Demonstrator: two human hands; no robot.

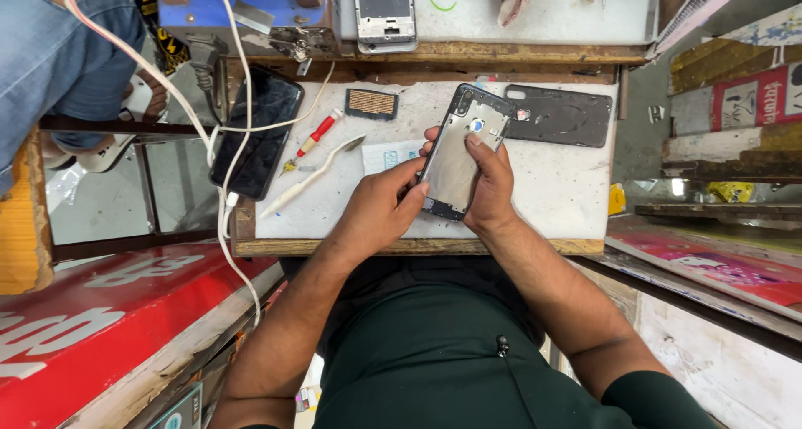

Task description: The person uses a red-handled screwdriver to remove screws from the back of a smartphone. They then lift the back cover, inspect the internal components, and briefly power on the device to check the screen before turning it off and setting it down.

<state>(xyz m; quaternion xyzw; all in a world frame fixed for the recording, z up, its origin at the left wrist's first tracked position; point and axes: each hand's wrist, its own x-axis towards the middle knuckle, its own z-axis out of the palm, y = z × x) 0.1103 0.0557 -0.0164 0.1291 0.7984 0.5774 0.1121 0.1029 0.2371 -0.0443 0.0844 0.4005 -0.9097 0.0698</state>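
Note:
I hold an opened smartphone (455, 149), back cover off, its silver inner plate facing up, above a white work board (568, 191). My right hand (491, 187) grips its right edge, with the forefinger lying on the plate. My left hand (380, 208) holds the lower left edge with thumb and fingers. The dark back cover (560, 116) lies on the board just right of the phone.
On the board lie a red-handled screwdriver (313, 137), a white toothbrush (313, 177), a small brown-topped pad (371, 103) and a black phone (259, 128) at the left edge. White cables (225, 145) hang at left. Another phone frame (384, 11) rests on the upper shelf.

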